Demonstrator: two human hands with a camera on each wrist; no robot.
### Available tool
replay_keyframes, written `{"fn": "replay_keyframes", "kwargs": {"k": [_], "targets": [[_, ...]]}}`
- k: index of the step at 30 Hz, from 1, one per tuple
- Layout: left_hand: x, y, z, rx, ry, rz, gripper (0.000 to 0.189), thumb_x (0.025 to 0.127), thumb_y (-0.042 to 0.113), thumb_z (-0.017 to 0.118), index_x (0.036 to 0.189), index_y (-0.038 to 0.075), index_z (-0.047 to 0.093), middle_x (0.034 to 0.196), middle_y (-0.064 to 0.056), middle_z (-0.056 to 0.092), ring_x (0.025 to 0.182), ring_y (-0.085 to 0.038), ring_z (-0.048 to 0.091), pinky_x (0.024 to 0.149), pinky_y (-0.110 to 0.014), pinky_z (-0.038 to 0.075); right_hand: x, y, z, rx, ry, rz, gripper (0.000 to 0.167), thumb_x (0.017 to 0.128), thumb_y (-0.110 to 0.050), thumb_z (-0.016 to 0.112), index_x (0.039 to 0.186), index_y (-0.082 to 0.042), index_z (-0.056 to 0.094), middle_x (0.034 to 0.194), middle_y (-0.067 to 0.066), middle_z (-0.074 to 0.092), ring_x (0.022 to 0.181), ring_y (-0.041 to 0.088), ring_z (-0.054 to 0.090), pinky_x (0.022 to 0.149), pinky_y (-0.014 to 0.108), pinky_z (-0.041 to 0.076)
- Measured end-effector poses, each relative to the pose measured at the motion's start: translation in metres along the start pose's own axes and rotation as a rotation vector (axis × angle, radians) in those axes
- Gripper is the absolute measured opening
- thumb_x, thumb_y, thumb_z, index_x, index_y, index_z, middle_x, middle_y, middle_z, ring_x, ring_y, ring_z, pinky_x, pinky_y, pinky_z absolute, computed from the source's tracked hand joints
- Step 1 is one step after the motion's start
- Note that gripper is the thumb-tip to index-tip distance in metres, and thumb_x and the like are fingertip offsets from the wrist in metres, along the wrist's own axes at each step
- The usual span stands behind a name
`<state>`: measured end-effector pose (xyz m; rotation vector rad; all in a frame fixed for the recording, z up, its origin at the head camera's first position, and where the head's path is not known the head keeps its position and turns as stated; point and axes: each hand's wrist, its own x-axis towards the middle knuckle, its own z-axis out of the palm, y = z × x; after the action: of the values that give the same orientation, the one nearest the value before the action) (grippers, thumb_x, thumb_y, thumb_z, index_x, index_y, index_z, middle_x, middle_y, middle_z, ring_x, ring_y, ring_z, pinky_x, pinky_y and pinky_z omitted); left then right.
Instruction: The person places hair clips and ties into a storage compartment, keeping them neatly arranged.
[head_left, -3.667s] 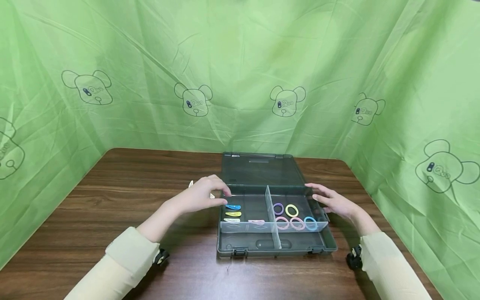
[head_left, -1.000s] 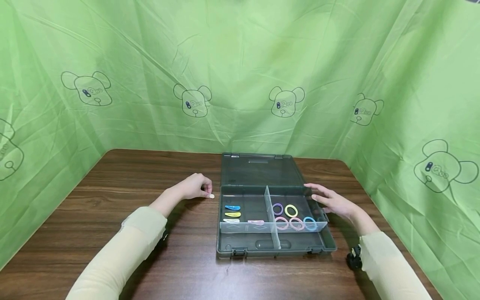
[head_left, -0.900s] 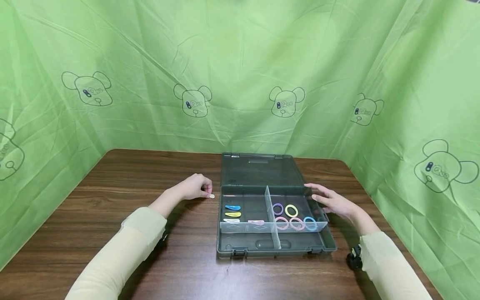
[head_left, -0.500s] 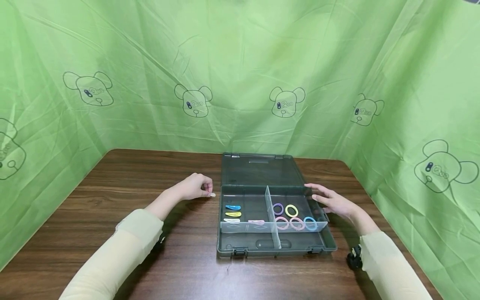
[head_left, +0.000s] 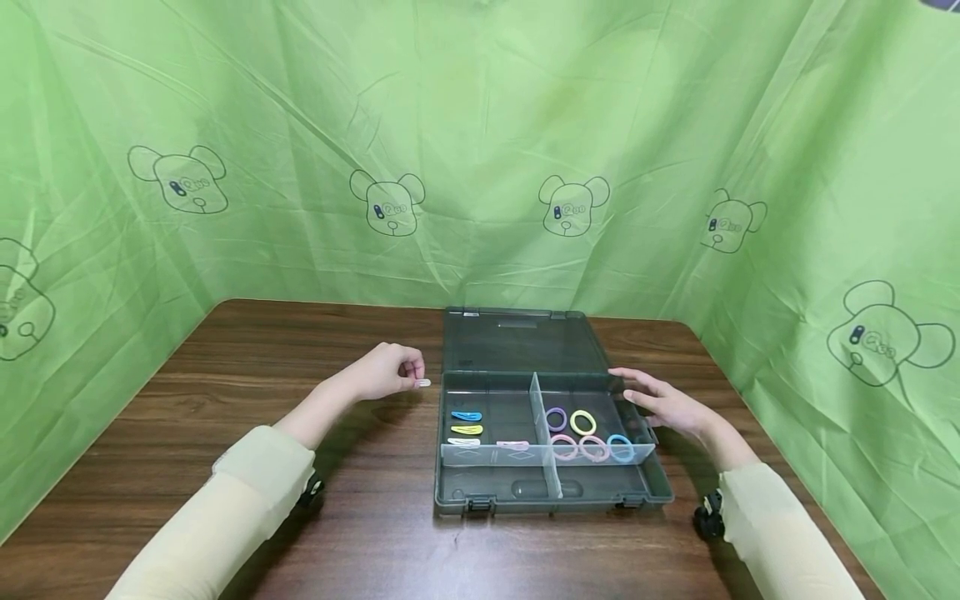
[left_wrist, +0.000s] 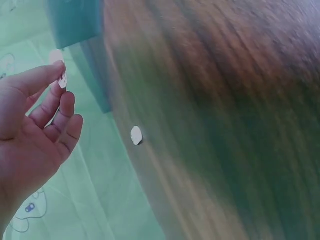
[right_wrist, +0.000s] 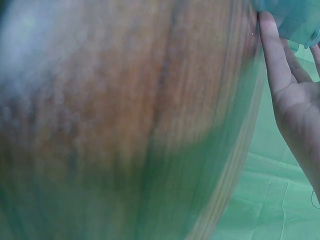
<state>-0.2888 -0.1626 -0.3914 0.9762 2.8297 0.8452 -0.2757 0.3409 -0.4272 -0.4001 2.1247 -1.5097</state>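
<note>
My left hand (head_left: 382,372), just left of the box, pinches a whitish hair clip (left_wrist: 59,70) between thumb and fingertips, above the table. The grey see-through box (head_left: 498,506) lies with its lid (head_left: 517,346) folded back. Its back left compartment holds a blue hair clip (head_left: 467,416), a yellow hair clip (head_left: 467,430), a white one (head_left: 463,442) and a pink one (head_left: 513,445). Several hair ties, among them a yellow hair tie (head_left: 573,421), lie in the back right compartment. My right hand (head_left: 671,407) rests against the box's right side, fingers extended.
In the left wrist view a small white oval piece (left_wrist: 136,135), probably another clip, lies on the wooden table (head_left: 375,517); in the head view my left hand seems to hide it. Clear dividers (head_left: 495,455) split the box. A green curtain (head_left: 480,125) surrounds the table.
Since the earliest frame my left hand has drawn back left from the box's edge and taken hold of a whitish clip, lately lifting it slightly. My right hand has kept its place.
</note>
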Motion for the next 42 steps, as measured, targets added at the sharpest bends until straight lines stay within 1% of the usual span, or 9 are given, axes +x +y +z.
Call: {"fn": "replay_keyframes", "kwargs": {"k": [6, 9, 15, 21, 28, 33, 36, 39, 42], "targets": [[0.000, 0.008, -0.006, 0.003, 0.013, -0.014, 0.012, 0.080, 0.008, 0.069, 0.076, 0.016, 0.061, 0.065, 0.008, 0.056, 0.062, -0.007, 0.051, 0.060, -0.024, 0.042, 0.001, 0.001, 0.000, -0.005, 0.005, 0.003, 0.054, 0.101, -0.025, 0.043, 0.149, -0.016, 0.021, 0.147, 0.025, 0.028, 0.130, 0.042, 0.036, 0.088, 0.047, 0.049], [0.001, 0.015, -0.009, 0.007, 0.022, -0.003, 0.012, 0.081, 0.009, 0.069, 0.076, 0.016, 0.061, 0.065, 0.009, 0.056, 0.062, -0.007, 0.051, 0.061, -0.024, 0.042, 0.001, 0.001, 0.000, -0.007, 0.006, 0.009, 0.054, 0.101, -0.025, 0.043, 0.149, -0.016, 0.021, 0.147, 0.025, 0.028, 0.129, 0.041, 0.038, 0.088, 0.047, 0.050], [0.003, 0.037, -0.015, -0.001, 0.033, 0.037, 0.011, 0.083, 0.008, 0.067, 0.078, 0.015, 0.060, 0.066, 0.007, 0.056, 0.062, -0.007, 0.050, 0.060, -0.025, 0.043, 0.002, 0.002, -0.001, -0.007, 0.005, 0.011, 0.054, 0.101, -0.026, 0.043, 0.149, -0.017, 0.021, 0.147, 0.025, 0.028, 0.128, 0.039, 0.040, 0.088, 0.046, 0.050], [0.009, 0.058, -0.017, 0.000, 0.029, 0.059, 0.012, 0.085, 0.010, 0.067, 0.078, 0.016, 0.059, 0.066, 0.007, 0.055, 0.062, -0.007, 0.050, 0.060, -0.024, 0.043, 0.001, 0.002, -0.001, -0.008, 0.004, 0.008, 0.052, 0.101, -0.024, 0.042, 0.149, -0.017, 0.022, 0.147, 0.025, 0.027, 0.128, 0.041, 0.039, 0.088, 0.047, 0.050], [0.016, 0.077, -0.013, -0.015, 0.004, 0.081, 0.012, 0.086, 0.014, 0.068, 0.078, 0.018, 0.059, 0.068, 0.008, 0.057, 0.062, -0.007, 0.050, 0.059, -0.023, 0.044, 0.002, 0.003, -0.002, -0.018, 0.014, 0.017, 0.052, 0.101, -0.024, 0.042, 0.149, -0.019, 0.024, 0.147, 0.024, 0.028, 0.128, 0.042, 0.038, 0.087, 0.046, 0.050], [0.022, 0.089, -0.008, -0.032, 0.005, 0.119, 0.012, 0.085, 0.011, 0.068, 0.079, 0.018, 0.061, 0.069, 0.009, 0.058, 0.064, -0.006, 0.052, 0.062, -0.023, 0.045, 0.002, 0.003, -0.002, -0.017, 0.011, 0.016, 0.052, 0.101, -0.024, 0.043, 0.149, -0.018, 0.023, 0.147, 0.024, 0.027, 0.128, 0.042, 0.038, 0.087, 0.047, 0.050], [0.026, 0.093, -0.004, -0.042, 0.005, 0.140, 0.012, 0.085, 0.011, 0.068, 0.079, 0.018, 0.062, 0.069, 0.010, 0.059, 0.066, -0.006, 0.053, 0.063, -0.022, 0.046, 0.002, 0.002, -0.002, -0.018, 0.008, 0.015, 0.052, 0.101, -0.025, 0.043, 0.149, -0.018, 0.023, 0.147, 0.024, 0.027, 0.128, 0.042, 0.038, 0.087, 0.047, 0.050], [0.030, 0.095, 0.002, -0.051, 0.008, 0.162, 0.011, 0.084, 0.009, 0.068, 0.079, 0.017, 0.062, 0.069, 0.009, 0.060, 0.065, -0.006, 0.054, 0.062, -0.022, 0.045, 0.002, 0.002, -0.002, -0.019, 0.006, 0.015, 0.052, 0.101, -0.024, 0.042, 0.149, -0.018, 0.023, 0.147, 0.024, 0.027, 0.128, 0.042, 0.038, 0.087, 0.046, 0.050], [0.034, 0.097, 0.008, -0.052, 0.008, 0.171, 0.011, 0.084, 0.010, 0.068, 0.079, 0.017, 0.062, 0.069, 0.009, 0.060, 0.064, -0.006, 0.053, 0.060, -0.021, 0.045, 0.002, 0.003, -0.002, -0.021, 0.006, 0.015, 0.051, 0.101, -0.024, 0.042, 0.149, -0.019, 0.023, 0.147, 0.024, 0.027, 0.129, 0.042, 0.038, 0.087, 0.046, 0.050]]}}
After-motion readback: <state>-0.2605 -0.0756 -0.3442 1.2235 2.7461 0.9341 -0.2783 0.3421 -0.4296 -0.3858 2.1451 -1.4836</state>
